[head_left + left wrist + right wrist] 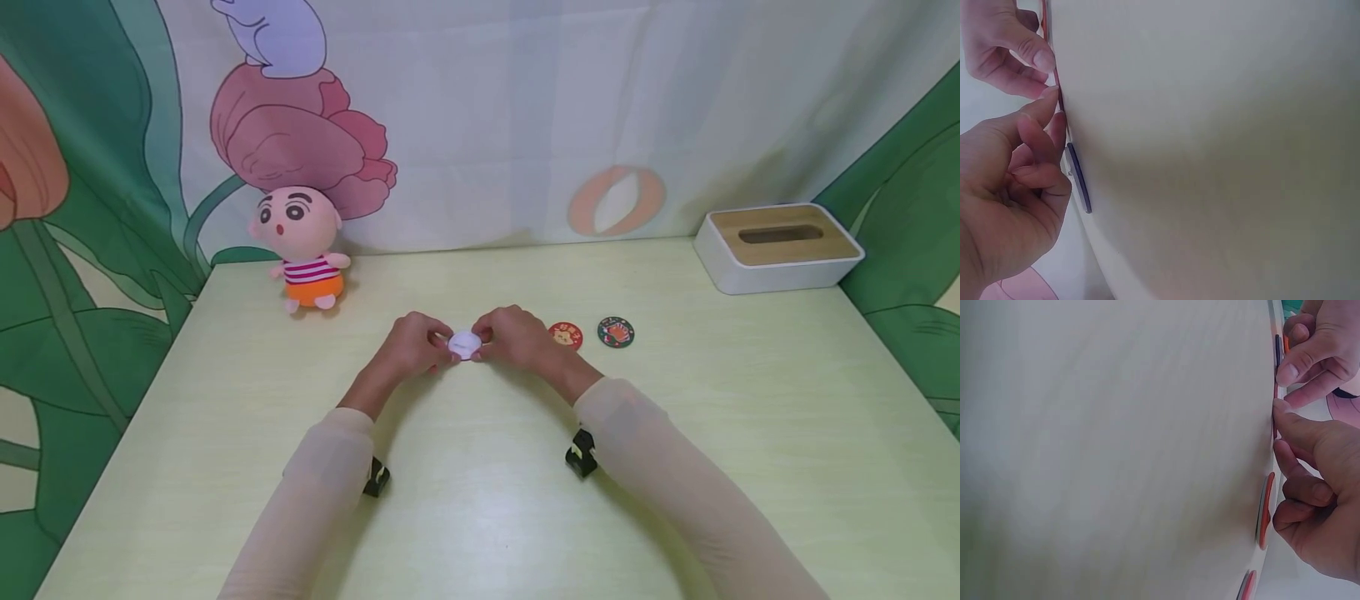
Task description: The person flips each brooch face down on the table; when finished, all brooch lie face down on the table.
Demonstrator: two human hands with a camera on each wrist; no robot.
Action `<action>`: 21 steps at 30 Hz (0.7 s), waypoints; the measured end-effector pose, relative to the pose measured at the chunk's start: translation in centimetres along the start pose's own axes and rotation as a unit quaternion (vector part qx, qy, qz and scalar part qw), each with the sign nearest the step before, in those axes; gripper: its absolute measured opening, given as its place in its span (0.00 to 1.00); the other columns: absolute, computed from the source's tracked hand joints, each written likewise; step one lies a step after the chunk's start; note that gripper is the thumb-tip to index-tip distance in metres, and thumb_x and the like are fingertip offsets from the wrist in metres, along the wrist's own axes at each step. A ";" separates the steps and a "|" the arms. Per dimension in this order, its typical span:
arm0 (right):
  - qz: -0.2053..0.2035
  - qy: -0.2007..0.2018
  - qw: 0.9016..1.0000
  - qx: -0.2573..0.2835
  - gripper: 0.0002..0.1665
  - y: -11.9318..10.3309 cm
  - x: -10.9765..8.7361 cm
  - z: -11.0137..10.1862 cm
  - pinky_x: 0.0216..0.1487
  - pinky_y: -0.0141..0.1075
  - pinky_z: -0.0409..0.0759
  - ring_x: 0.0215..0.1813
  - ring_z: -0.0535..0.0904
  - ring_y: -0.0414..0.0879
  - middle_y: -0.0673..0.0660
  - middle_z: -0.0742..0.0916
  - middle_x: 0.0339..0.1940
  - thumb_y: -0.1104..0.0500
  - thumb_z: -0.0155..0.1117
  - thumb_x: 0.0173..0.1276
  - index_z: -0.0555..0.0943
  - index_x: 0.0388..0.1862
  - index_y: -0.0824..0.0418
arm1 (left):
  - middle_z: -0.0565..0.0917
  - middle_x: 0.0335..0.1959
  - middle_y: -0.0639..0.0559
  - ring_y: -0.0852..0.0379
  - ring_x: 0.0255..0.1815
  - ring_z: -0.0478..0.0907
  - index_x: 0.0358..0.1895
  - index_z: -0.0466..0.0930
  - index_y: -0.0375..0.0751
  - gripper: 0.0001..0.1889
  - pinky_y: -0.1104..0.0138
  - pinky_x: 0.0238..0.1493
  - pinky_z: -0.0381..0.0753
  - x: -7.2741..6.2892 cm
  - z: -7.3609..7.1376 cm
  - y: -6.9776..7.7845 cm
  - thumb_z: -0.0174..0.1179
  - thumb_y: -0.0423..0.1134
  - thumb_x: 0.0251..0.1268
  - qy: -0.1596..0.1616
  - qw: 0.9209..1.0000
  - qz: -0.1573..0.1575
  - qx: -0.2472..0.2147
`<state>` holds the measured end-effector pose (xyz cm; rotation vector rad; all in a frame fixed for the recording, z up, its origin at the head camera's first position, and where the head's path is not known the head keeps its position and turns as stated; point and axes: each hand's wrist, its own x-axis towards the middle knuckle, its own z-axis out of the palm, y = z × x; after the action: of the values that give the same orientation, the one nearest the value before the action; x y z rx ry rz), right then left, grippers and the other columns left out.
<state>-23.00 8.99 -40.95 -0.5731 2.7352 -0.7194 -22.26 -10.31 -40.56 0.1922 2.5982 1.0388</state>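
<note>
Between both hands is a small round disc [464, 344], its white face showing upward in the head view. My left hand [416, 343] pinches its left edge with thumb and fingers, while my right hand [513, 337] pinches the right edge. From the side, in the left wrist view, the disc [1059, 94] appears as a thin dark red line just at the table. A dark-rimmed disc [1079, 178] lies beyond the left hand. Right of the right hand lie a red disc [566, 335] with a cartoon figure, partly covered, and a dark green patterned disc [617, 332].
A plush doll [311, 250] in a striped top and orange shorts sits at the back left of the pale table [480, 500]. A white tissue box [780, 248] with a wooden lid stands at the back right. A printed curtain [480, 125] hangs behind.
</note>
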 end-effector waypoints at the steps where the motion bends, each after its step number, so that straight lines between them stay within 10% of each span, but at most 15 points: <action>1: 0.000 0.000 1.000 -0.001 0.23 -0.1 0.0 0.0 0.56 0.42 0.80 0.50 0.83 0.48 0.56 0.91 0.49 0.54 0.75 0.64 0.86 0.57 0.61 | 0.89 0.36 0.41 0.61 0.19 0.78 0.55 0.85 0.33 0.21 0.73 0.26 0.71 0.0 0.0 0.0 0.74 0.34 0.58 0.001 1.000 0.001 0.002; 21: -0.060 0.025 0.998 -0.008 0.17 1.1 -1.5 -1.3 0.41 0.36 0.79 0.40 0.83 0.46 0.55 0.91 0.46 0.58 0.62 0.73 0.85 0.59 0.59 | 0.89 0.39 0.42 0.54 0.29 0.82 0.49 0.87 0.38 0.13 0.69 0.31 0.77 -0.4 -0.3 1.2 0.67 0.41 0.67 0.033 0.997 0.055 0.031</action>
<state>-22.46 11.02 -40.15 -0.7368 2.7742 -0.7487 -21.95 -9.69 -39.43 0.3237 2.7076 1.0177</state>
